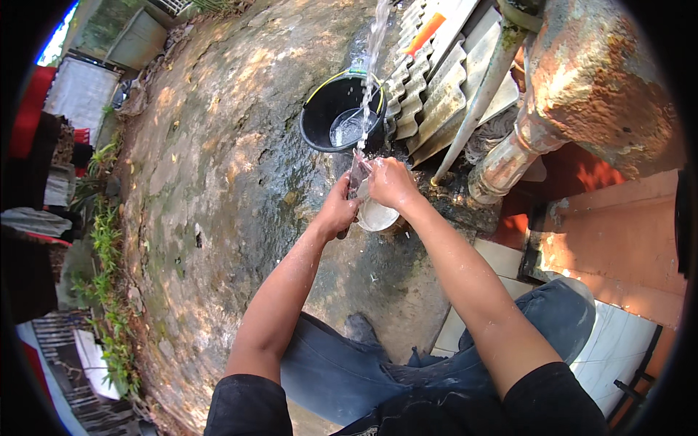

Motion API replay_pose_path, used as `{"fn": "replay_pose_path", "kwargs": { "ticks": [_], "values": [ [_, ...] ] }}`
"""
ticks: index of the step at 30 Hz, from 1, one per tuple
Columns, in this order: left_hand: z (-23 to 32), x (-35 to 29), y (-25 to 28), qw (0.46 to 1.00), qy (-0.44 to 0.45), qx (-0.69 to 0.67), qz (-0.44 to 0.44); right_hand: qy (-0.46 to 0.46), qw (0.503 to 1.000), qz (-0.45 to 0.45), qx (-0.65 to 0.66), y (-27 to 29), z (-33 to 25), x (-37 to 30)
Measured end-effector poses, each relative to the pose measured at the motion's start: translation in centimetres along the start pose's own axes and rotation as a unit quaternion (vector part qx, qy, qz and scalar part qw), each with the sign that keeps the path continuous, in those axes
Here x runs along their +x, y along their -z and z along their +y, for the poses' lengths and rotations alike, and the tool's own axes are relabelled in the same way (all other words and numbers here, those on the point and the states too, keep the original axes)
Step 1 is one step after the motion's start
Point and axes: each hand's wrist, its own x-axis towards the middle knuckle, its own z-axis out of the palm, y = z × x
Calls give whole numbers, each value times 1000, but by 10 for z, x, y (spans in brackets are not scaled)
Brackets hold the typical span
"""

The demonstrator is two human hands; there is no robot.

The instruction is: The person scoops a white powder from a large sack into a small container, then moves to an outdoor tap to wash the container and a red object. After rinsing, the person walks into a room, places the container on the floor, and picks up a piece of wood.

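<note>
A thin stream of water (376,36) falls from the top of the view onto a flat, dark tool (358,168). My left hand (339,209) is closed around this tool, with its dark handle end sticking out below the palm; its exact kind is unclear. Against the tool's upper part, my right hand (392,183) is closed, its fingertips hidden in the splash. A whitish round container (378,217) lies just under both hands. Beyond them stands a black bucket (314,125) with a yellow-edged handle and some water inside.
Corrugated sheets (414,98) lean at the right of the bucket, beside a slanting pipe (472,109) and a weathered pillar (509,163). Wet, rough concrete ground (211,189) spreads to the left, edged by green plants (107,247). White tiles (611,349) lie at the lower right.
</note>
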Motion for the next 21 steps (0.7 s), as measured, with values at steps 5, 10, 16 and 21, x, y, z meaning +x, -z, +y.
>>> {"fn": "replay_pose_path", "kwargs": {
  "ticks": [5,10,16,21],
  "values": [
    [5,0,6,999,28,18,17,4,1000,27,7,-19,6,8],
    [8,-2,13,999,50,19,0,28,999,31,-8,-20,5,8],
    [3,6,21,999,46,12,13,55,996,66,0,5,10,9],
    [-6,15,17,1000,11,0,3,76,993,85,-30,-34,-10,-5]
  ]
}}
